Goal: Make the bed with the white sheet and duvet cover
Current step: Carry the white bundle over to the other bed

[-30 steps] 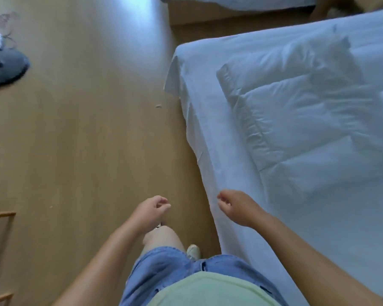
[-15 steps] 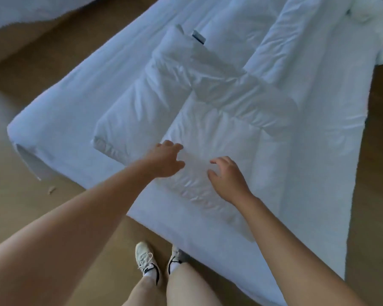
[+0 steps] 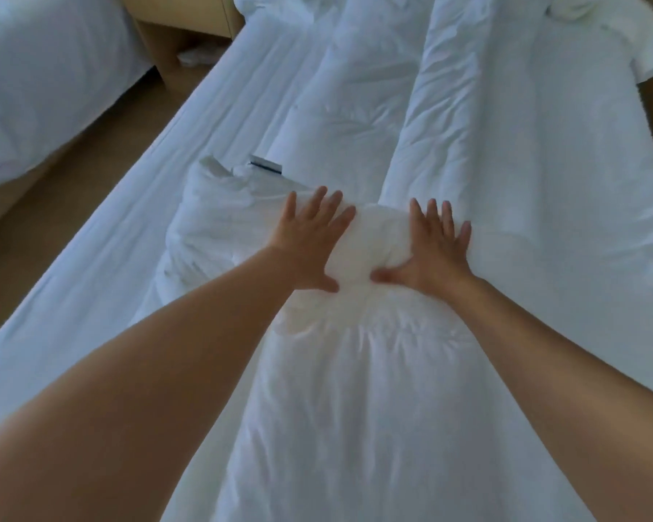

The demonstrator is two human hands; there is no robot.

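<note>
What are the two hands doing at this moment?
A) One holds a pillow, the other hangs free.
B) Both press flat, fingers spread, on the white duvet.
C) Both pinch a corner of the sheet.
B: the left hand and the right hand lie flat with straight, spread fingers on the duvet.

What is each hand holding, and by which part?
Nothing is gripped. The left hand and right hand lie flat, fingers spread, pressing on the folded duvet near its middle.

Bedroom, twin layout (all linen white): bed [image 3: 136, 227] near, second bed [image 3: 34, 88] far left, wooden floor [image 3: 72, 197] between, pale wood cabinet [image 3: 181, 16] far.
</note>
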